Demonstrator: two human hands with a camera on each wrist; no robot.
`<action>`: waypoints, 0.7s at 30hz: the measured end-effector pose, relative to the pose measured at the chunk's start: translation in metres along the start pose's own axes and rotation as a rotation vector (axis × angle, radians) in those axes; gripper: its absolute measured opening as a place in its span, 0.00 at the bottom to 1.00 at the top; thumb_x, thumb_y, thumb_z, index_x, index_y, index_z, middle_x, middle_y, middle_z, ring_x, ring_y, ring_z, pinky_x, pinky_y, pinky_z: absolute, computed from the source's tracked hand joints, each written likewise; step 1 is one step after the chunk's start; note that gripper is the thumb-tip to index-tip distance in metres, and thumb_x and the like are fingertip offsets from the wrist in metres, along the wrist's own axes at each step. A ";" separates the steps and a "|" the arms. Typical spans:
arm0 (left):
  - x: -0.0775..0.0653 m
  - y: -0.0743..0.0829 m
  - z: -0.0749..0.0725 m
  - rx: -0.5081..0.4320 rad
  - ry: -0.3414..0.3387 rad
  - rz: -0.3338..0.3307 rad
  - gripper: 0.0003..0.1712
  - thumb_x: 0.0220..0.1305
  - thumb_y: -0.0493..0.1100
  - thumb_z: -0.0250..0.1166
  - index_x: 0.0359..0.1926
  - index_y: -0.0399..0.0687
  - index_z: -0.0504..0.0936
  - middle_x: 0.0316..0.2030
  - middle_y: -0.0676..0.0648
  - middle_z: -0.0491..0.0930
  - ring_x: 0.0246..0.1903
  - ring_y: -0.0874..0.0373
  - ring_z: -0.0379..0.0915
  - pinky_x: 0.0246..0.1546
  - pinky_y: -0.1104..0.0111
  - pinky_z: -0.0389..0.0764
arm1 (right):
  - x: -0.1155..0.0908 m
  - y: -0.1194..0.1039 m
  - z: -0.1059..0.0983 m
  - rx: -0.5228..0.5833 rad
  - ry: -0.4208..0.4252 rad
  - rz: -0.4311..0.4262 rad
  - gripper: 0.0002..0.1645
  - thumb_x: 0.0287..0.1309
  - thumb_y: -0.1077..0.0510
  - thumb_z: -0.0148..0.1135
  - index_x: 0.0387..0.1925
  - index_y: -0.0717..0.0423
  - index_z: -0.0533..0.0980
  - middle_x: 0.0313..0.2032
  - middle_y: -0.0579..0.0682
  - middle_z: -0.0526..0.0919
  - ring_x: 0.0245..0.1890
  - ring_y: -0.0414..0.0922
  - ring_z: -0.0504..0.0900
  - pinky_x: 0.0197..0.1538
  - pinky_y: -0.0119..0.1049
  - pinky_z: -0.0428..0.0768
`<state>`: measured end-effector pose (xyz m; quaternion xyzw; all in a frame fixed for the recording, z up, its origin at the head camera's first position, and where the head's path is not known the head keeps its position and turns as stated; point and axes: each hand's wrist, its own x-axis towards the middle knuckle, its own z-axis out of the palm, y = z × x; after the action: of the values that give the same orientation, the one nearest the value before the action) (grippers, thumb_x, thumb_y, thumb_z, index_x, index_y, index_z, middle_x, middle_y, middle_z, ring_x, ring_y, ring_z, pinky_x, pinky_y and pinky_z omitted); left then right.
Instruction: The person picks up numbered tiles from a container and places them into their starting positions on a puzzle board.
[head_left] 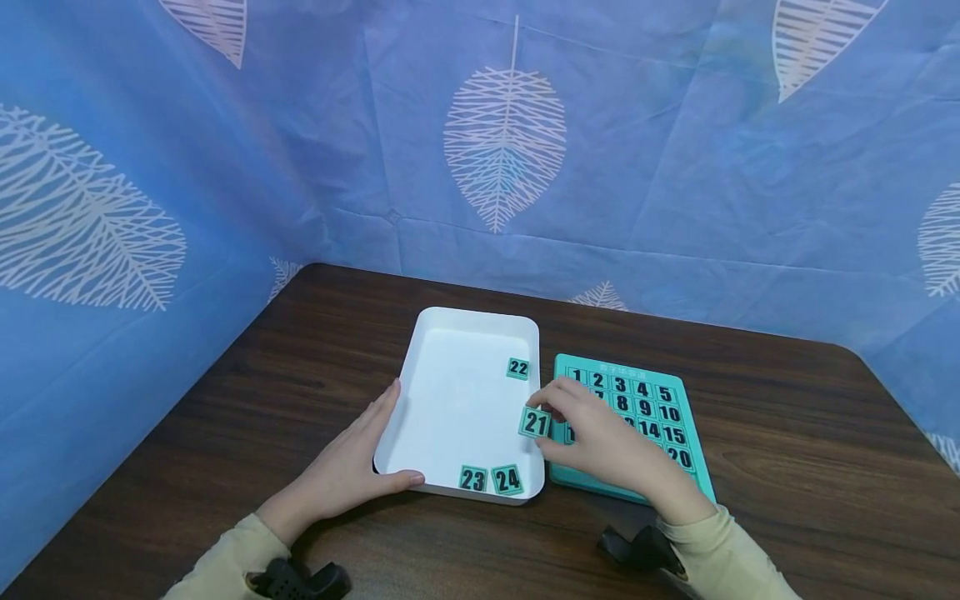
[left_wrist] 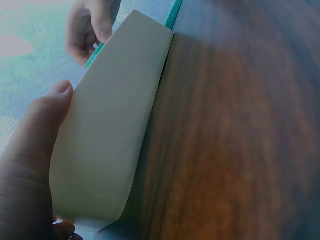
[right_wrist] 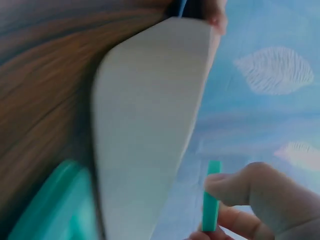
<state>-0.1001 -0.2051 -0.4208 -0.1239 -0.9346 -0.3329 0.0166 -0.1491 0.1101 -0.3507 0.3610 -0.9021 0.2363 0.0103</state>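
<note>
My left hand (head_left: 341, 467) holds the near left corner of a white tray (head_left: 450, 392), its fingers along the left side and its thumb (left_wrist: 55, 107) at the front rim. Between thumb and fingers, my right hand (head_left: 600, 437) pinches a green number tile marked 21 (head_left: 534, 422), over the tray's right rim. From the right wrist, that tile (right_wrist: 211, 197) shows edge-on. Inside the tray lie tile 22 (head_left: 517, 368) near the right wall and tiles 23 (head_left: 472, 478) and 24 (head_left: 507, 479) by the front wall.
Right of the tray lies a green number board (head_left: 581, 477), its numbers in rows and partly covered by my right hand. Both rest on a dark wooden table (head_left: 787, 442). Blue cloth (head_left: 660, 150) with white leaf prints hangs behind and at the left.
</note>
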 end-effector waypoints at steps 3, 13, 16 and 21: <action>0.000 0.000 0.000 -0.003 0.000 0.000 0.68 0.45 0.74 0.67 0.76 0.52 0.41 0.74 0.45 0.43 0.71 0.45 0.42 0.60 0.40 0.58 | -0.012 0.010 -0.005 -0.007 0.025 0.014 0.19 0.52 0.59 0.70 0.47 0.53 0.77 0.38 0.42 0.72 0.34 0.43 0.70 0.34 0.33 0.73; 0.000 -0.002 0.001 -0.004 0.004 0.004 0.68 0.45 0.74 0.67 0.76 0.53 0.40 0.74 0.47 0.43 0.71 0.46 0.43 0.61 0.41 0.59 | -0.032 0.035 -0.015 -0.046 -0.079 0.074 0.15 0.51 0.60 0.70 0.40 0.52 0.74 0.33 0.41 0.70 0.30 0.40 0.66 0.31 0.33 0.70; -0.001 -0.002 0.001 -0.004 0.009 0.015 0.68 0.45 0.74 0.66 0.76 0.54 0.39 0.74 0.47 0.43 0.71 0.47 0.43 0.61 0.41 0.59 | -0.032 0.040 -0.014 -0.029 -0.142 0.070 0.15 0.50 0.60 0.70 0.38 0.52 0.73 0.33 0.41 0.71 0.30 0.40 0.66 0.31 0.33 0.70; 0.000 -0.002 0.001 -0.002 0.010 0.021 0.68 0.45 0.74 0.66 0.76 0.55 0.38 0.74 0.47 0.43 0.71 0.48 0.43 0.61 0.42 0.59 | -0.034 0.045 -0.011 -0.003 -0.197 0.073 0.13 0.51 0.60 0.69 0.38 0.51 0.74 0.33 0.41 0.71 0.31 0.40 0.67 0.32 0.33 0.71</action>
<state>-0.1003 -0.2056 -0.4230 -0.1320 -0.9329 -0.3343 0.0246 -0.1554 0.1654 -0.3659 0.3495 -0.9116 0.1985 -0.0866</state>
